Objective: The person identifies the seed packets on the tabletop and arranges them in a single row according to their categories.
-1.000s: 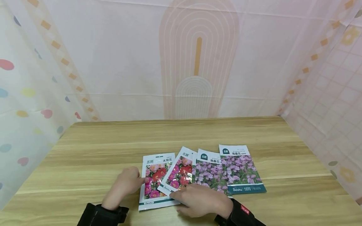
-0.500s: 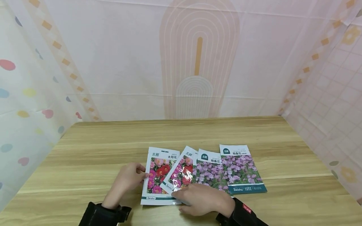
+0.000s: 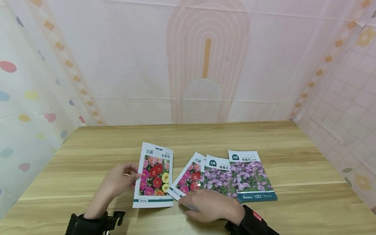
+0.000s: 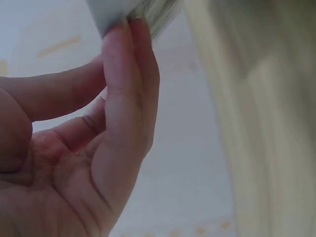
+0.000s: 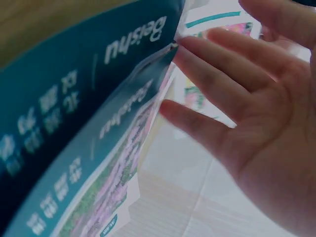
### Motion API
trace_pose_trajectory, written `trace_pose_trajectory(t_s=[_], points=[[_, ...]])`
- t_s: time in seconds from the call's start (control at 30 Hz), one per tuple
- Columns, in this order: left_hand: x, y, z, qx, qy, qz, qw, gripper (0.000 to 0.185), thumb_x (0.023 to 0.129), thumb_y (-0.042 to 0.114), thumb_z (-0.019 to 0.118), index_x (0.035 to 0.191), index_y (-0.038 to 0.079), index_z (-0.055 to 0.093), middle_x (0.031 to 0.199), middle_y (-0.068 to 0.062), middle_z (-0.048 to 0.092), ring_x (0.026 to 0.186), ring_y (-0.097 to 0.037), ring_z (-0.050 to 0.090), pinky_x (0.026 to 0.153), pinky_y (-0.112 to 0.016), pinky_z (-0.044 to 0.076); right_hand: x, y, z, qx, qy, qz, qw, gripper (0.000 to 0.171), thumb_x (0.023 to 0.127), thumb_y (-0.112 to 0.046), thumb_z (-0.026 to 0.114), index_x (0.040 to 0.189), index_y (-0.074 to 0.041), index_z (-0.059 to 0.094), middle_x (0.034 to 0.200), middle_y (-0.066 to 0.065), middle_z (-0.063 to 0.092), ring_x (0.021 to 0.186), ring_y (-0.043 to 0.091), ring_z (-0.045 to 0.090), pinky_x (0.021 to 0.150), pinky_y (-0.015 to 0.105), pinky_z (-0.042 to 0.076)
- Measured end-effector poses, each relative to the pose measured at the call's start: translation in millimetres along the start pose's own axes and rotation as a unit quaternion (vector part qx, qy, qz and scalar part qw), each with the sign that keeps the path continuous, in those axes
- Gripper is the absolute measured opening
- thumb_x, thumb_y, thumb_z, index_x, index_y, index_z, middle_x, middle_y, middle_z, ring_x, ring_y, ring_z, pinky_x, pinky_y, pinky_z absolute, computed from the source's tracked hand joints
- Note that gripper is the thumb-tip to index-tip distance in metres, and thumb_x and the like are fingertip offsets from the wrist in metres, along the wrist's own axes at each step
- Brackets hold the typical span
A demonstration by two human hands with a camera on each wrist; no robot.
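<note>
My left hand (image 3: 116, 181) pinches the left edge of a seed packet (image 3: 155, 173) with red, pink and yellow flowers. Its lower part is tilted up off the table, with a shadow under it. In the left wrist view, fingertips grip a corner of this packet (image 4: 111, 12). My right hand (image 3: 211, 205) lies low over a slanted pink-and-red flower packet (image 3: 188, 178) and the lower edge of a purple flower packet (image 3: 218, 179). The right wrist view shows its fingers (image 5: 212, 74) extended, tips against the packets' edges.
A second purple flower packet (image 3: 251, 176) with a teal bottom band lies at the right, overlapping its neighbour. The wooden table (image 3: 188, 137) ends at a patterned cloth backdrop (image 3: 132, 65), with cloth on both sides too.
The left hand has drawn the red, pink and yellow flower packet leftward, out from under the slanted packet, and raised it slightly. The right hand and the other packets have barely moved.
</note>
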State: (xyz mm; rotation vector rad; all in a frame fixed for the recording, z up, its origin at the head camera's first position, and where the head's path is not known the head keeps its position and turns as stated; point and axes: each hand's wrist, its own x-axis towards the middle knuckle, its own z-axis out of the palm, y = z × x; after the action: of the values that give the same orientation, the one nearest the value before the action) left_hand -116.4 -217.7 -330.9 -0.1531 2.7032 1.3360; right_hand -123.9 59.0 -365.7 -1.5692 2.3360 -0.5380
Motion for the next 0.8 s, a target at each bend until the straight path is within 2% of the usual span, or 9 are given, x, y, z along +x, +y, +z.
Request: trace_pose_trajectory(t_s=[0.1,0.17,0.27,0.33,0.4,0.57,0.63,0.73,0.8], points=[[-6.2,3.8,-11.2,0.002,0.014,0.007,0.9999,0.013,0.09,0.0,0.053,0.099,-0.009,0.055,0.086,-0.013,0.061,0.07,-0.02,0.062,0.06,-0.032,0.055,3,0,-2,0.028,0.052,0.022,0.998,0.03,0.094,-0.016,0.053,0.122,-0.007,0.058,0.109,0.002,0.063,0.078,0.001,0.057,0.07,0.011,0.041],[-10.9,7.5,-16.5,0.006,0.029,0.013,0.9995,0.015,0.091,0.0,0.051,0.102,-0.009,0.054,0.085,-0.012,0.062,0.072,-0.02,0.062,0.06,-0.03,0.055,4,1,-4,0.058,0.089,0.047,0.993,0.028,0.093,-0.014,0.053,0.119,-0.005,0.06,0.105,0.003,0.064,0.06,0.0,0.048,0.06,0.011,0.039],[-17.0,14.8,-19.6,0.006,0.05,0.028,0.9984,0.017,0.091,0.001,0.052,0.105,-0.009,0.054,0.084,-0.011,0.062,0.073,-0.019,0.062,0.059,-0.028,0.055,6,4,-7,0.131,0.141,0.08,0.978,0.025,0.093,-0.012,0.053,0.115,-0.002,0.061,0.102,0.006,0.065,0.059,0.0,0.048,0.059,0.013,0.041],[-20.0,20.6,-17.9,-0.008,0.055,0.037,0.9978,0.018,0.091,0.002,0.053,0.106,-0.008,0.055,0.085,-0.011,0.062,0.074,-0.019,0.062,0.06,-0.027,0.055,5,6,-9,0.185,0.172,0.101,0.962,0.026,0.093,-0.014,0.053,0.115,-0.001,0.061,0.102,0.006,0.064,0.073,0.004,0.055,0.067,0.017,0.046],[-22.8,26.6,-13.8,-0.034,0.052,0.044,0.9971,0.02,0.091,0.002,0.054,0.108,-0.008,0.055,0.087,-0.012,0.063,0.075,-0.019,0.062,0.061,-0.026,0.055,4,8,-10,0.25,0.197,0.119,0.941,0.029,0.094,-0.017,0.053,0.116,0.0,0.059,0.102,0.007,0.063,0.091,0.011,0.058,0.076,0.022,0.048],[-25.0,37.3,-1.2,-0.099,0.034,0.053,0.9931,0.022,0.09,0.001,0.055,0.109,-0.009,0.054,0.091,-0.013,0.063,0.077,-0.019,0.062,0.063,-0.028,0.055,1,9,-17,0.386,0.238,0.144,0.88,0.038,0.093,-0.018,0.054,0.122,0.006,0.052,0.097,0.012,0.063,0.089,0.026,0.06,0.079,0.036,0.05],[-24.2,39.0,2.4,-0.109,0.034,0.053,0.992,0.022,0.09,0.001,0.056,0.109,-0.009,0.054,0.091,-0.014,0.063,0.076,-0.019,0.062,0.063,-0.027,0.055,0,9,-20,0.419,0.249,0.146,0.861,0.038,0.092,-0.015,0.055,0.122,0.008,0.05,0.093,0.014,0.064,0.084,0.029,0.06,0.078,0.042,0.05],[-22.9,39.2,6.3,-0.112,0.036,0.055,0.9915,0.022,0.09,0.001,0.055,0.109,-0.009,0.054,0.091,-0.014,0.063,0.075,-0.019,0.062,0.063,-0.027,0.055,0,8,-21,0.456,0.256,0.148,0.84,0.034,0.091,-0.008,0.056,0.12,0.008,0.048,0.087,0.016,0.065,0.075,0.031,0.06,0.074,0.048,0.05],[-22.3,38.7,7.7,-0.111,0.034,0.055,0.9918,0.022,0.09,0.001,0.055,0.109,-0.009,0.053,0.091,-0.013,0.063,0.075,-0.02,0.062,0.063,-0.027,0.055,1,8,-21,0.466,0.257,0.151,0.833,0.032,0.09,-0.004,0.056,0.119,0.008,0.047,0.085,0.014,0.065,0.072,0.031,0.059,0.071,0.05,0.05]])
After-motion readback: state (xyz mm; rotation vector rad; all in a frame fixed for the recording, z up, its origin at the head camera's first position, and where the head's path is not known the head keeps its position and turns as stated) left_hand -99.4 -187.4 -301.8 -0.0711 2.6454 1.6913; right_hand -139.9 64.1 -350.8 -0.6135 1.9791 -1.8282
